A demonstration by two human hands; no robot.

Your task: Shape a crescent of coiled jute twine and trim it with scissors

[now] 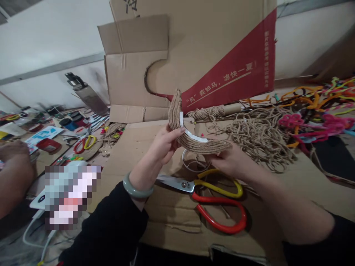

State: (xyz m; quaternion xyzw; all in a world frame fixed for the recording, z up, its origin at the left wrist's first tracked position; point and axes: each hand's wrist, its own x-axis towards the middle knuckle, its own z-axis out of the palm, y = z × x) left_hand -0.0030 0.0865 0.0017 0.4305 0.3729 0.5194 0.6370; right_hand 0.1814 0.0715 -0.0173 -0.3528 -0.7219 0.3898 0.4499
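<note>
Both hands hold a crescent-shaped piece wrapped in jute twine [194, 142], raised above the cardboard sheet. A white strip runs along its inner curve. My left hand [163, 146] pinches the crescent's left inner edge with the fingertips. My right hand [229, 160] grips its lower right tip from beneath. A green bangle sits on my left wrist.
Scissors with one yellow and one red handle [213, 201] lie below the hands beside a clear tape ring [194, 162]. Loose jute twine [257, 135] and colourful pipe cleaners [316, 111] lie to the right. A cut cardboard box [194, 48] stands behind. Another person's hand [13, 162] is at left.
</note>
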